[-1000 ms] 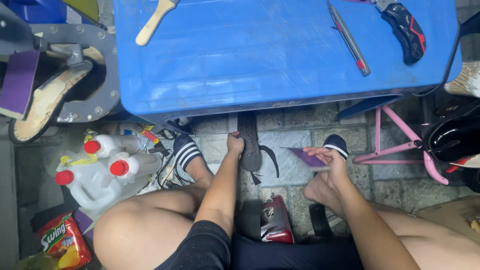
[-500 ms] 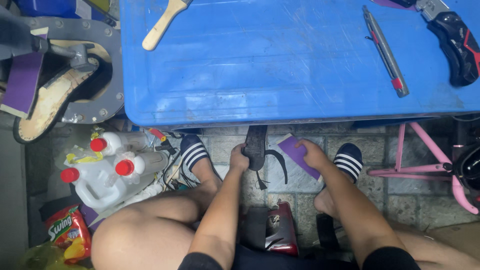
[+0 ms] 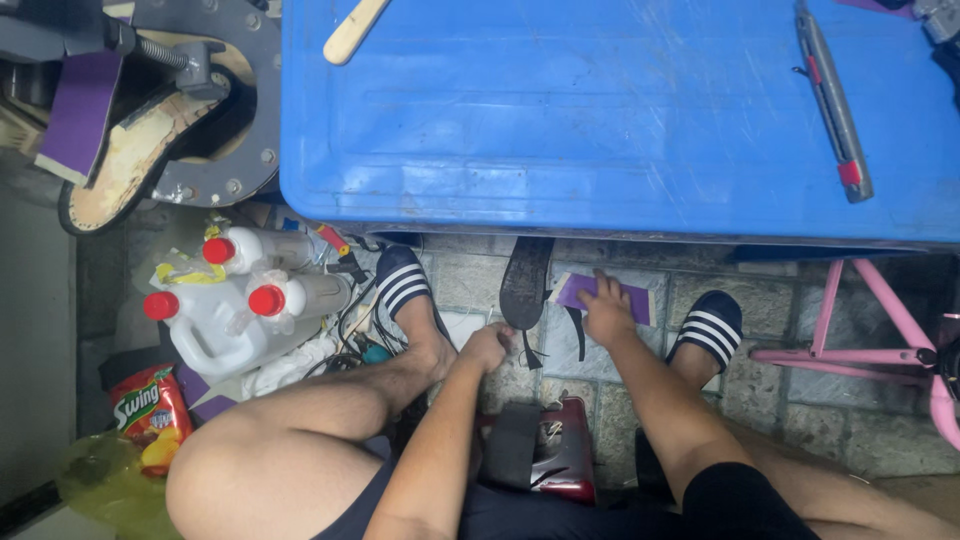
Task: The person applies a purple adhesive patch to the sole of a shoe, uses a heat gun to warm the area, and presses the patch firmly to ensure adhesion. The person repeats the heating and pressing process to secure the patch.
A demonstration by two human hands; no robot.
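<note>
**Hands at floor level under the blue lid**

Your left hand [image 3: 487,345] is curled closed at the lower end of the dark shoe sole [image 3: 526,281]; whether it truly grips, you cannot tell. Your right hand [image 3: 604,315] lies flat, fingers spread narrowly, on the purple sheet [image 3: 628,297] just beside the sole. The blue lid [image 3: 600,120] overhangs both, covering the sole's top. White jugs [image 3: 235,310] crowd the left; a pink frame [image 3: 850,330] stands right.

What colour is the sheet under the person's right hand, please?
Purple; the sheet under the right hand shows best in the head view.
</note>
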